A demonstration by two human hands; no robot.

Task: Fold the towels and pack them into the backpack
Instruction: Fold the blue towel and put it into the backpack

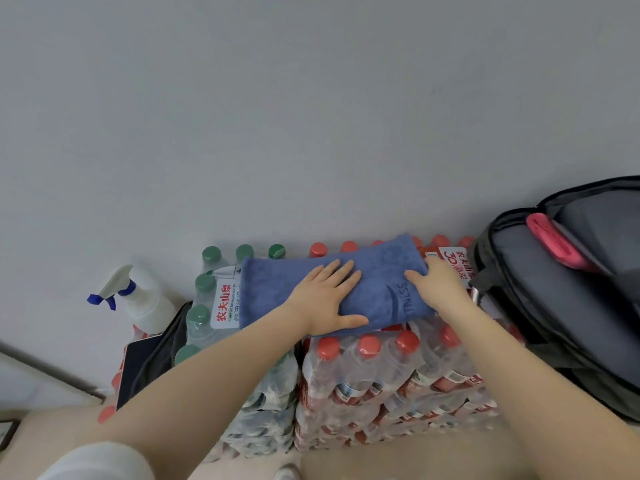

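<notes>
A grey fabric backpack with a black-trimmed open mouth point(540, 289) is standing just right of the right hand point(438, 284), a folded pink towel point(554, 242) already showing inside; shrink-wrapped packs of red-capped water bottles point(388, 368) and green-capped ones point(204, 306) are serving as the table; a blue folded terry towel point(277, 289) is lying across them, long axis running left to right; the left hand point(323, 299) is pressing flat, fingers spread; the right hand is gripping the towel's backpack-side end; a white spray bottle point(138, 299) is standing far left.

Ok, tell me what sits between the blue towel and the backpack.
Head view: only the right hand, at the blue towel's end, over red-capped bottles; the backpack is beyond.
</notes>
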